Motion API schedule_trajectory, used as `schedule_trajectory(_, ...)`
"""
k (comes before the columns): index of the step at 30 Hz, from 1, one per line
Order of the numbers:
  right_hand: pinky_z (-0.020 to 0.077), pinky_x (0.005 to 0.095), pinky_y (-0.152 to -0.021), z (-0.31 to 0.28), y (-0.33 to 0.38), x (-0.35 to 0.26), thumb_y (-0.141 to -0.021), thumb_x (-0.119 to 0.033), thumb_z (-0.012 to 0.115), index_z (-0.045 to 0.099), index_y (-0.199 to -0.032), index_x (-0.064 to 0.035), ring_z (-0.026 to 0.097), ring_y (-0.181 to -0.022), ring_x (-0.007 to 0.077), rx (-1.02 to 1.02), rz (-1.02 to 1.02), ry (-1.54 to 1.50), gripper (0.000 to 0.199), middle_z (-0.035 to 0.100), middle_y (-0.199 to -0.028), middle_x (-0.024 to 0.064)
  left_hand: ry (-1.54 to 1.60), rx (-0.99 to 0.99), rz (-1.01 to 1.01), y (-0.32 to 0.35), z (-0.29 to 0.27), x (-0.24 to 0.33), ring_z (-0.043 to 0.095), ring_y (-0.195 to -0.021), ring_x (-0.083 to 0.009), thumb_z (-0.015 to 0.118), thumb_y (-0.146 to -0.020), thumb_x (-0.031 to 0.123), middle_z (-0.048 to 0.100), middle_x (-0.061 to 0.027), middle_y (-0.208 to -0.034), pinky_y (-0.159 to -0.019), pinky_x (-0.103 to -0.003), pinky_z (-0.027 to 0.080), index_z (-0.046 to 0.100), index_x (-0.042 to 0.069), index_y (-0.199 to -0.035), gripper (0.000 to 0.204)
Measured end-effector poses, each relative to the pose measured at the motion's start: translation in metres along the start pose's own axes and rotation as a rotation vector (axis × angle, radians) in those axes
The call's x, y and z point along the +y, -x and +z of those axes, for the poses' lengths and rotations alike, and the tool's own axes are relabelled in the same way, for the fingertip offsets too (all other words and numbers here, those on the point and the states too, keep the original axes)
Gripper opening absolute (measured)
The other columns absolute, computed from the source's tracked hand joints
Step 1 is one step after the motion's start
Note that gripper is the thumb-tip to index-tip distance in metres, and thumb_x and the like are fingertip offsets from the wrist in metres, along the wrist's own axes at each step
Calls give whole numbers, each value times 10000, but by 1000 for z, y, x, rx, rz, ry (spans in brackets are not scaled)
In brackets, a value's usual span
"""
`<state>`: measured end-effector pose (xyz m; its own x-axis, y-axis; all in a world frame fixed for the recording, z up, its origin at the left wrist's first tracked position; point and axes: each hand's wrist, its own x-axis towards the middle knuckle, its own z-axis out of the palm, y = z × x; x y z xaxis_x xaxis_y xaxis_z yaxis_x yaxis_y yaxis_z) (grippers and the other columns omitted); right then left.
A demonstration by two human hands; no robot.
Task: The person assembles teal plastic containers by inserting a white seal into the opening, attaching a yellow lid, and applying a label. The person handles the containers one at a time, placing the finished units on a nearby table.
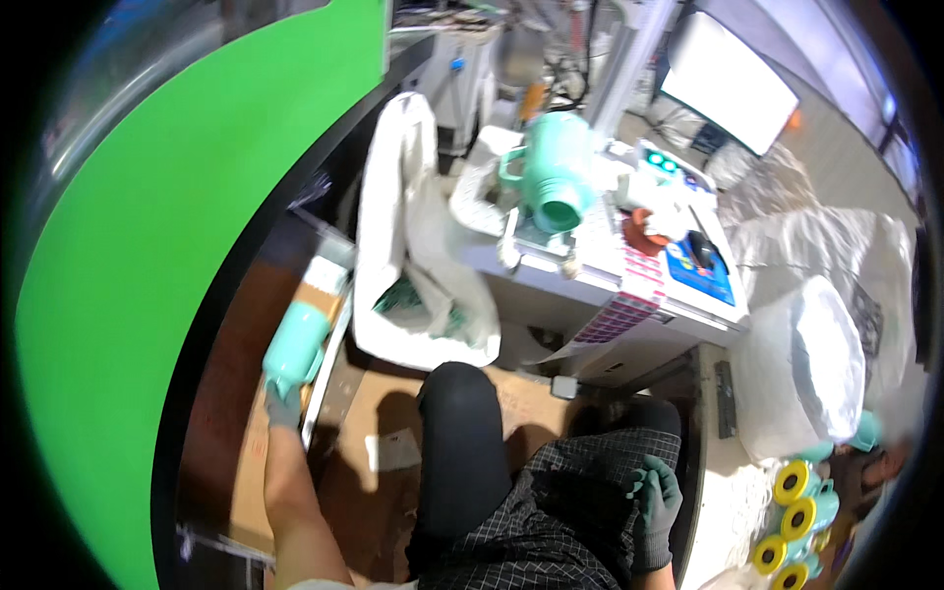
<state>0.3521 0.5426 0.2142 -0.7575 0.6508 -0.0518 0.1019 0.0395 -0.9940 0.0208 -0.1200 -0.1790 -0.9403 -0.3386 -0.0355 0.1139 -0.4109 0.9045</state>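
My left hand (283,403), in a teal glove, is stretched out to the left and grips a mint-green plastic jug (295,344) by its base, holding it over a cardboard box (317,305) on the floor. My right hand (654,501), also gloved, rests open on my checked shirt by my lap and holds nothing. A second mint-green jug (559,172) with a handle lies on its side on the white machine table (629,295) ahead, its mouth facing me.
A big white sack (393,216) with green items hangs open left of the table. More white sacks (806,364) stand at right. Yellow-capped teal parts (796,511) lie at lower right. A green panel (187,197) fills the left. A monitor (730,79) is behind.
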Motion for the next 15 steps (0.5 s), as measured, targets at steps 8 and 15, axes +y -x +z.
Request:
schedule_trajectory(8,531,215,-732,33,6,-22,-1056,-99,597,626,-1325,37,644,-829,76,-58,56,-56,303,729,-1026,65,208,308,-197,39,152,73,591,-1215,-298,629,-1035,273,573,-151,-1414,-1016,-445,513,511,32,-1426,475)
schedule_trajectory(15,543,293,-889,86,1,-41,-1034,-77,592,592,-1352,81,679,-992,173,-330,-184,-91,355,715,-1152,137,-1041,-8,1100,206,363,287,529,-918,-280,832,-798,207,557,-79,-949,-854,-456,427,592,96,-903,284)
